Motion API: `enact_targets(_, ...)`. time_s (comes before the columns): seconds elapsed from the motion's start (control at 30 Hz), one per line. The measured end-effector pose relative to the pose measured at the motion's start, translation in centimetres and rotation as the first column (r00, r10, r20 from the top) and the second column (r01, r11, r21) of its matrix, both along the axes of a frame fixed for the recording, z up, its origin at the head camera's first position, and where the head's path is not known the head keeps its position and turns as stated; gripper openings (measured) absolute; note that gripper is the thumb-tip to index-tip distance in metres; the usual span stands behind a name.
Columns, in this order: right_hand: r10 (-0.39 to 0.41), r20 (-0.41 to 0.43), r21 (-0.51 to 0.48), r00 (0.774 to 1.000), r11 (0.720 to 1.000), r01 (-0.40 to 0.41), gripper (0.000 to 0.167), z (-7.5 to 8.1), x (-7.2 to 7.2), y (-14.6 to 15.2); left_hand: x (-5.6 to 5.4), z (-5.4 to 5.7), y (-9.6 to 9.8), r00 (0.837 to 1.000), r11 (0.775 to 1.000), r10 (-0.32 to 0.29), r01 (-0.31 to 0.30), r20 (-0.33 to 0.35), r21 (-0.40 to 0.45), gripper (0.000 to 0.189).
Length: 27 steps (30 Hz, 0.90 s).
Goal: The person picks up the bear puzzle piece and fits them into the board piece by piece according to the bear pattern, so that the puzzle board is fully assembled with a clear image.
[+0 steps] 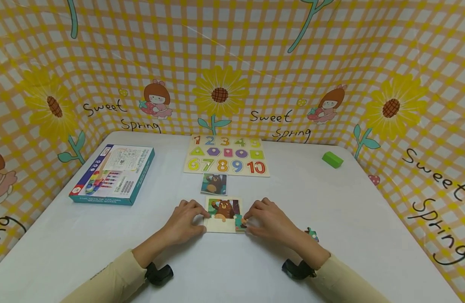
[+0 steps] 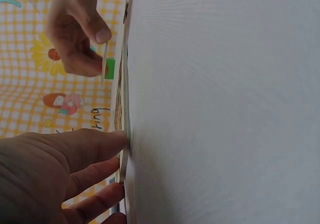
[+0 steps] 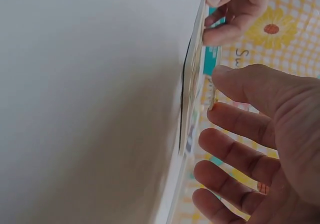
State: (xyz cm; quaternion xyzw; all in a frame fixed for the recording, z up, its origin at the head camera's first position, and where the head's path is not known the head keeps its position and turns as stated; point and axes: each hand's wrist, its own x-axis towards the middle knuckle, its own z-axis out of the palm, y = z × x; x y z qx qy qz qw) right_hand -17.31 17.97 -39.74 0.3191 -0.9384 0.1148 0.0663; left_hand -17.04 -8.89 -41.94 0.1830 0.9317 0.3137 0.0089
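A small bear jigsaw board [image 1: 221,226] lies on the white table, its upper part filled with a brown bear picture and its lower part bare pale wood. My left hand [image 1: 184,221] holds the board's left edge, thumb and fingertips against it. Between the thumb and index finger of my right hand [image 1: 268,219] I pinch a teal and brown puzzle piece [image 1: 239,223] over the lower right corner. In the right wrist view that piece [image 3: 216,87] appears edge-on, raised off the board, with the other right fingers [image 3: 235,151] spread loosely.
Behind the board lies a bear picture card [image 1: 213,184], then a number-and-shape board [image 1: 226,155]. A flat toy box [image 1: 113,174] sits at the left, a green block [image 1: 332,159] at the far right. Another colourful piece [image 1: 312,234] shows partly behind my right forearm.
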Motion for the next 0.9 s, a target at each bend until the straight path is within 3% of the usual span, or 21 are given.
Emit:
enact_targets(0.4, 0.018, 0.045, 0.025, 0.999, 0.999, -0.019, 0.023, -0.2, -1.0, -3.7, -0.1, -0.3, 0.0, 1.0, 1.0, -0.003, 0.003, -0.017, -0.012, 0.025)
enact_targets(0.9, 0.047, 0.024, 0.057, 0.999, 0.997, -0.048, 0.026, -0.4, -1.3, -6.3, -0.2, -0.3, 0.0, 1.0, 1.0, -0.009, 0.009, -0.018, -0.019, 0.029)
